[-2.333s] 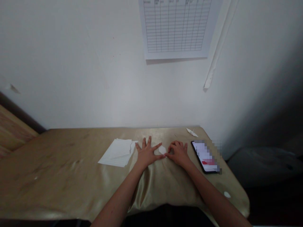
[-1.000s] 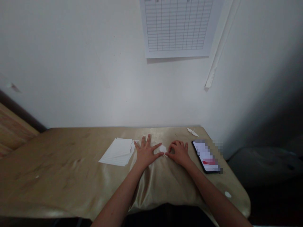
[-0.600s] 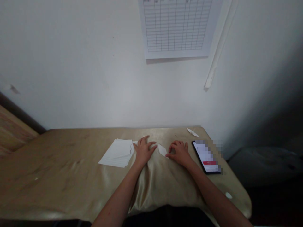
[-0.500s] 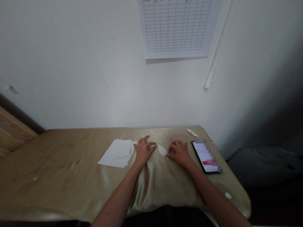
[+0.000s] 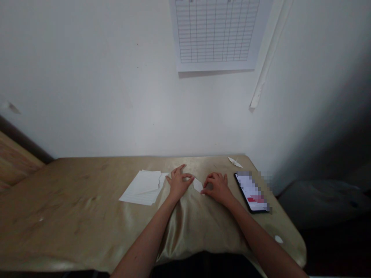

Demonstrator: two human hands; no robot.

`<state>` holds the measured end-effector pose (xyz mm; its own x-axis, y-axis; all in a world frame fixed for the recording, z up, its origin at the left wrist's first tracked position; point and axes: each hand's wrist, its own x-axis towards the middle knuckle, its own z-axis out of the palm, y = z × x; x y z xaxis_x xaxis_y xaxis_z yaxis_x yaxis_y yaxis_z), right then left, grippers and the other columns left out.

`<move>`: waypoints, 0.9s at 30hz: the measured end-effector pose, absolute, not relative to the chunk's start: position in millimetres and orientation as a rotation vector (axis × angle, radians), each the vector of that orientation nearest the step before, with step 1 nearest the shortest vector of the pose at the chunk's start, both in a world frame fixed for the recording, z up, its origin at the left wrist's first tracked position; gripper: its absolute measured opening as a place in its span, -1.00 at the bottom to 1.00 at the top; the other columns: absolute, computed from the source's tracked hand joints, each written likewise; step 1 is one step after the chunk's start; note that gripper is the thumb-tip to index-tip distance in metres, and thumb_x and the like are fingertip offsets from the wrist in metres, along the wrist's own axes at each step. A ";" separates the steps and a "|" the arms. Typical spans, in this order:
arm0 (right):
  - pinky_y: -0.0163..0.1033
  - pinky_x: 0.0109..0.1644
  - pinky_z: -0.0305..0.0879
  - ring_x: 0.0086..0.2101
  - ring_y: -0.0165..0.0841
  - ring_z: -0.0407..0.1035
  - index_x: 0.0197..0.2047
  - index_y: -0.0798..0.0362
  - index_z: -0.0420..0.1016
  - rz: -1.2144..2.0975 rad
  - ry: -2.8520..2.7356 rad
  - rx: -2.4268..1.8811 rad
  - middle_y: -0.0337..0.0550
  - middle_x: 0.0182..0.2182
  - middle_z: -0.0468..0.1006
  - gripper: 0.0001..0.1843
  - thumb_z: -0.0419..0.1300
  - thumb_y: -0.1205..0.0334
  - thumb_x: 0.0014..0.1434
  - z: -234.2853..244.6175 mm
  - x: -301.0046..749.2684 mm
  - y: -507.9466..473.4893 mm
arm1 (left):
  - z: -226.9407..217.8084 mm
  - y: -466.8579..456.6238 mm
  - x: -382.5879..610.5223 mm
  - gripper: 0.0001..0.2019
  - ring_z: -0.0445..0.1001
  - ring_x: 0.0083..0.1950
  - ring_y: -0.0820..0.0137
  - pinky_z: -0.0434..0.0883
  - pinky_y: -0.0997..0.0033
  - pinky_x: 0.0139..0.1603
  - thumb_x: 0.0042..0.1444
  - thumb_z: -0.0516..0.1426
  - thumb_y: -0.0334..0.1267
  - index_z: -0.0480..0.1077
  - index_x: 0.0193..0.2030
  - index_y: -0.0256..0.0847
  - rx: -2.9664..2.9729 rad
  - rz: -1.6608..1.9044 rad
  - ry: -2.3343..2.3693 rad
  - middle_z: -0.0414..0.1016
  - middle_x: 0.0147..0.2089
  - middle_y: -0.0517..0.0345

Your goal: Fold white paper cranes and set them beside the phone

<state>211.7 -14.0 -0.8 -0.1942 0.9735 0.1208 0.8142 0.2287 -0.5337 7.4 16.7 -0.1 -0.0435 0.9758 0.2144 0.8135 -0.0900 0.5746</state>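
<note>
- A small, flat, white paper piece point(image 5: 197, 185) is laid on the table between the two hands, near the front edge's middle folds.
- By the bare left hand point(image 5: 178, 185), the paper piece is met at its upper left corner; thumb and index fingertip are brought together there in a pinch, with the other fingers spread.
- By the bare right hand point(image 5: 218, 187), the lower right corner is pinched between thumb and index fingertip, the remaining fingers being curled above.
- The table is covered with a glossy, gold-tan cloth point(image 5: 95, 227), by which soft folds are formed beneath the left forearm.
- Just beside the left hand, a loose stack of white paper sheets point(image 5: 141, 189) is placed, topped by a sheet with a ragged right edge.
- To the right of the right hand, a black-edged rectangular phone point(image 5: 251, 193) is laid with its screen lit; part of it is blurred out by pixel blocks.
- Beyond the phone, near the far corner, a small, pointed, white folded-paper shape point(image 5: 235, 162) is set.
- On the white wall point(image 5: 116, 96), a white paper sheet printed with a grid point(image 5: 216, 34) is hung.
</note>
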 end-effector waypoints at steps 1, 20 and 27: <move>0.41 0.39 -0.41 0.19 -0.10 0.21 -0.27 -0.15 0.63 0.496 -2.079 -1.642 -0.18 0.02 0.48 -0.81 0.44 0.00 0.08 -0.5 211.8 -14.0 | 0.4 16.5 8.0 -0.93 0.12 0.45 -0.01 -0.13 -0.61 0.36 0.14 0.30 -0.14 0.65 -0.27 0.05 1.956 0.848 1.907 0.33 0.42 0.17; 0.37 0.41 -0.43 0.20 -0.12 0.20 -0.23 -0.17 0.62 0.523 -2.076 -1.650 -0.19 0.04 0.46 -0.82 0.42 0.01 0.11 1.8 212.0 -16.2 | -1.7 15.0 13.8 -0.87 0.10 0.47 -0.02 -0.11 -0.53 0.40 0.18 0.22 -0.21 0.64 -0.25 -0.01 1.932 0.845 1.919 0.23 0.48 0.18; 0.36 0.41 -0.45 0.21 -0.13 0.18 -0.22 -0.16 0.61 0.542 -2.077 -1.656 -0.18 0.06 0.45 -0.83 0.41 0.03 0.12 2.2 212.6 -16.1 | -5.9 15.7 12.6 -0.85 0.10 0.46 -0.03 -0.08 -0.46 0.42 0.19 0.20 -0.19 0.64 -0.23 0.01 1.951 0.866 1.928 0.16 0.52 0.27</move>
<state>212.6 -16.1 2.2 -0.1966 0.9767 0.0864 0.8101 0.2114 -0.5469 12.6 15.7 -5.9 -0.0611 0.9722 0.2259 0.8144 -0.0823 0.5744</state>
